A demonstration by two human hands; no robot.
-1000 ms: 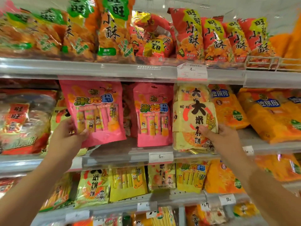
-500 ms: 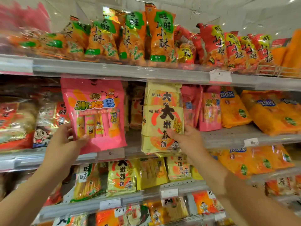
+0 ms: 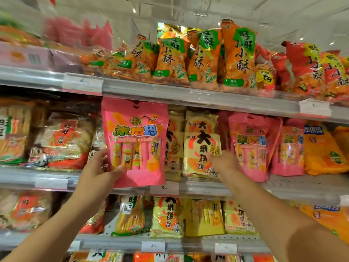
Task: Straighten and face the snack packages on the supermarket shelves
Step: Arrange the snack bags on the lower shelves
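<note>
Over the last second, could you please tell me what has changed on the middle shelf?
The right hand has carried the cream rice-cracker pack leftward, from beside the orange bags to a slot right of the big pink pouch; its grip on the pack's lower right now looks blurred. The left hand still holds the pink pouch's lower left edge.

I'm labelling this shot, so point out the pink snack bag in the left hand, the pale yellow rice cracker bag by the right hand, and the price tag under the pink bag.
pink snack bag [image 3: 135, 140], head view, front panel
yellow rice cracker bag [image 3: 201, 148], head view, printed front
price tag [image 3: 164, 187], head view, tag face
</note>
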